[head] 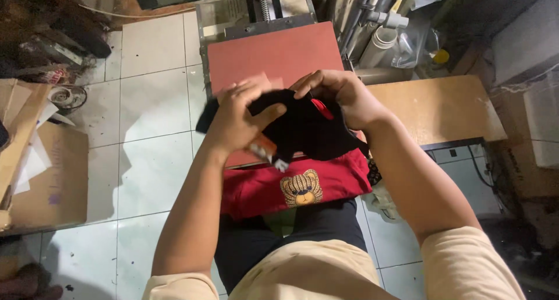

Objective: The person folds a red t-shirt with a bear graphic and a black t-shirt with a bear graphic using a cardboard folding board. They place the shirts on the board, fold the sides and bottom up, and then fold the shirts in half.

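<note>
Holding a black garment (303, 128) up just above the near edge of the red press platen (273, 55), the person grips it with both hands: the left hand (236, 119) has its fingers closed around the cloth's left side, thumb pressed across the front, and the right hand (340, 96) pinches the top right edge with fingers curled together. The cloth looks light, soft and limp, sagging between the hands, so it likely handles best taken by its edges or seams. A small tag dangles from its lower edge. Below the platen, nearer the person, lies a red shirt (297, 186) with a bear print. Right of the platen sits a wooden table (442, 105).
</note>
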